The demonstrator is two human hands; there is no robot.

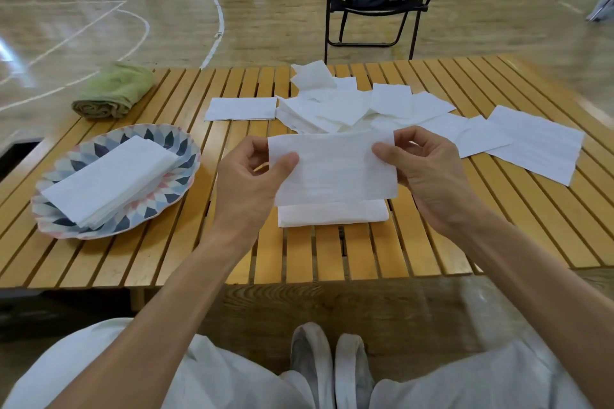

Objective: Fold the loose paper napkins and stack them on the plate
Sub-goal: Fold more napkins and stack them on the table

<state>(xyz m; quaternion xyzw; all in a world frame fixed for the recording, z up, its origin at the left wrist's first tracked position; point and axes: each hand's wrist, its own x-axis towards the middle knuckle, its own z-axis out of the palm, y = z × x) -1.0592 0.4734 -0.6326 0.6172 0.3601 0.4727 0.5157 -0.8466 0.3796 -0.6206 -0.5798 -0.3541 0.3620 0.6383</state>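
White folded paper napkins [109,178] lie stacked on the round plate with a blue and pink petal pattern [186,146], at the left of the slatted wooden surface [172,252]. Both hands hold one white paper napkin [334,168] above the surface: the left hand [254,176] pinches its left edge, the right hand [428,169] its right. Under it lies a folded white napkin [332,214]. Loose white napkins [365,103] spread across the far side to the right edge. A rolled green towel [114,90] sits near the far left corner. Bare slats run along the near edge.
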